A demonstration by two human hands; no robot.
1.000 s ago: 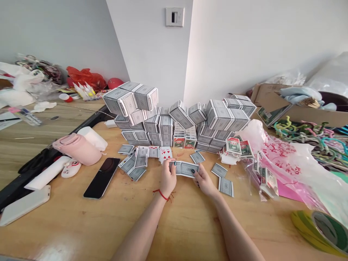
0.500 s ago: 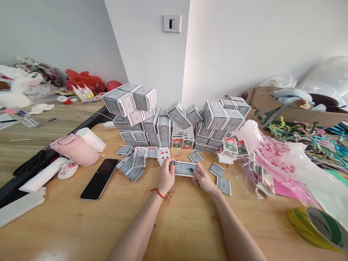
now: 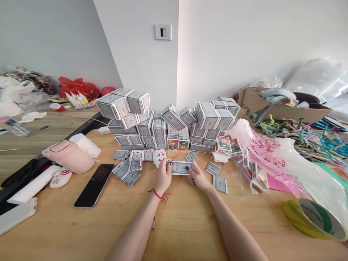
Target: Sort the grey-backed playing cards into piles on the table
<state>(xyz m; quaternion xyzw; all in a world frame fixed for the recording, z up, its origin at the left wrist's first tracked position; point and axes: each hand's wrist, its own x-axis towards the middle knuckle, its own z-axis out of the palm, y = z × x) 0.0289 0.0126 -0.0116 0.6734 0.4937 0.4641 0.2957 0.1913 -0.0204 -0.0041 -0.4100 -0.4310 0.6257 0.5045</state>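
Observation:
Between my two hands are grey-backed playing cards [image 3: 178, 168], held level just above the wooden table, backs toward me. My left hand [image 3: 164, 176] pinches their left end, thumb on top. The right end is gripped by my right hand [image 3: 199, 176], its thumb pressed on the back. How many cards overlap there I cannot tell. Beyond them rises a structure of card-covered blocks [image 3: 158, 131], with red and green card boxes [image 3: 178, 142] in its middle. Loose cards [image 3: 127, 173] lie to the left of my hands, and more cards [image 3: 220, 183] to the right.
Left on the table are a black phone [image 3: 94, 185], a pink tumbler [image 3: 67, 156] and a white roll [image 3: 34, 185]. To the right lie card packs [image 3: 224, 144], clear plastic wrapping [image 3: 274, 152], and a yellow tape roll [image 3: 292, 217]. A cardboard box [image 3: 293, 112] stands behind.
The view has shifted slightly, so the scene sits a little further left. Both hands keep their grip on the playing cards, which look nearly unchanged in position.

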